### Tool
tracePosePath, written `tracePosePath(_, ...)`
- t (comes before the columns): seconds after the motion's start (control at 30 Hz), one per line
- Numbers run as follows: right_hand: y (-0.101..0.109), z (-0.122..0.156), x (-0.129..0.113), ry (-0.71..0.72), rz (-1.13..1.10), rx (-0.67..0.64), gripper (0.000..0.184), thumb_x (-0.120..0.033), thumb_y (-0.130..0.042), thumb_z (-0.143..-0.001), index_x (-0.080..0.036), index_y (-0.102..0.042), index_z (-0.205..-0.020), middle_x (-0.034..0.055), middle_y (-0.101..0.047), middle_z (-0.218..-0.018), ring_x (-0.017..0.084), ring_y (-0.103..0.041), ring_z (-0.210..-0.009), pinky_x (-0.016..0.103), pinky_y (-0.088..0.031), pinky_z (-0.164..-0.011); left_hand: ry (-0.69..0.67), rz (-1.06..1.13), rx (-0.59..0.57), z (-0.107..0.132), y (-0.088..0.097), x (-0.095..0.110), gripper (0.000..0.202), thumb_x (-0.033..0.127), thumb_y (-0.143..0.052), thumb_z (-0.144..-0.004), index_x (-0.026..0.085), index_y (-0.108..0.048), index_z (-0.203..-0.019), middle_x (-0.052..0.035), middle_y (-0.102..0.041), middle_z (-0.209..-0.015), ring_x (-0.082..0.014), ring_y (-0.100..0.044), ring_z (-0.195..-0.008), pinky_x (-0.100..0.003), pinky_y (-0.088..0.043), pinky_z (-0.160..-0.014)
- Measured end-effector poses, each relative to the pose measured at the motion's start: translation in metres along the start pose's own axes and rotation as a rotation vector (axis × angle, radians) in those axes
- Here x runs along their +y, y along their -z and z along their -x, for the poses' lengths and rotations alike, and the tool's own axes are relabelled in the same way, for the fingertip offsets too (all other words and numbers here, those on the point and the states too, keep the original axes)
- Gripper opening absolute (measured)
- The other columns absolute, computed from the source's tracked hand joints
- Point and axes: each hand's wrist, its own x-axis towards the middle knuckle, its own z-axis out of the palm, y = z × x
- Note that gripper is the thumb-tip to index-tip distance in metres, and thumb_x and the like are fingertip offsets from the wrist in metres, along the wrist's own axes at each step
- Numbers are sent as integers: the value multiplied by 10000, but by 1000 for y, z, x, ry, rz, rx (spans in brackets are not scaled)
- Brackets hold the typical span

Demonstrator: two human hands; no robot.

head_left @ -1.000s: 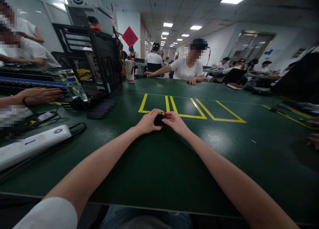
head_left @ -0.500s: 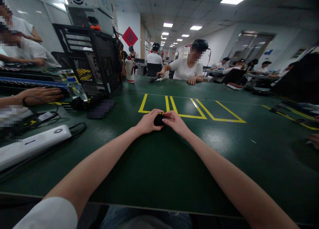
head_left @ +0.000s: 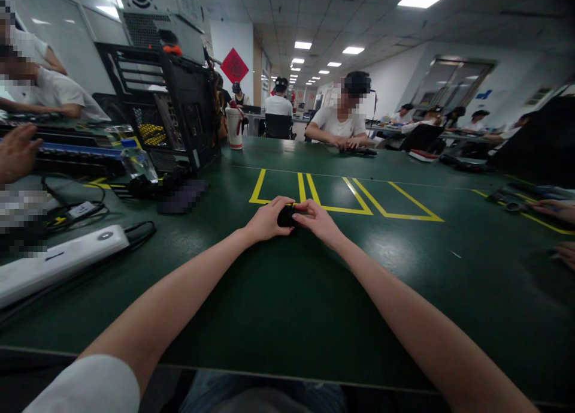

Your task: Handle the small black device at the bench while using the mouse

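Observation:
A small black rounded object (head_left: 286, 216) is held between my two hands, low over the green table (head_left: 287, 299); its exact kind is too dark to make out. My left hand (head_left: 266, 219) wraps around its left side, thumb below and fingers above. From the right, my right hand (head_left: 316, 221) pinches its edge with thumb and fingertips. Just beyond my hands, yellow tape outlines (head_left: 335, 208) mark the tabletop.
To the left stand a black computer case (head_left: 173, 107), a water bottle (head_left: 138, 161) and a white power strip (head_left: 67, 263) with cables. A paper cup (head_left: 234, 128) is farther back. Across the table sits a person (head_left: 339, 122); another person's hand (head_left: 554, 209) reaches in at right.
My hands and the black object stay nearly still. The person opposite has lowered a dark tool to the table, both hands together. At left, another person's hand has lifted away; at right, one has come in.

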Motion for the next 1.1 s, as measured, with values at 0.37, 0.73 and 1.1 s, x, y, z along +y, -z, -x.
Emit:
tracePosePath(0.37, 3, 3, -3, 28, 9, -78, 331, -231, -658, -637, -228, -492, -923, 12, -528, -1045, 167, -529, -994, 394, -428, -891, 13, -1, -7, 0, 1, 0, 572, 280, -646, -636, 215, -388, -1142, -59, -478, -1126, -219, -516, -978, -365, -454, -802)
tracePosePath(0.73, 0, -2, 6, -50, 0, -19, 358, -310, -600, -699, -205, -493, -1024, 54, -543, -1046, 164, -550, -914, 397, -448, -842, 8, -2, -2, -1, 0, -2, 582, 277, -653, -624, 212, -392, -1141, -54, -486, -1112, -218, -521, -970, -357, -452, -805)
tracePosePath(1.1, -1, 1, 3, 18, 13, -16, 256, -325, -592, -710, -219, -485, -917, 26, -556, -969, 171, -533, -966, 406, -428, -873, 8, -6, -4, -1, -1, -3, 588, 277, -657, -619, 215, -394, -1142, -55, -485, -1119, -225, -519, -973, -369, -447, -812)
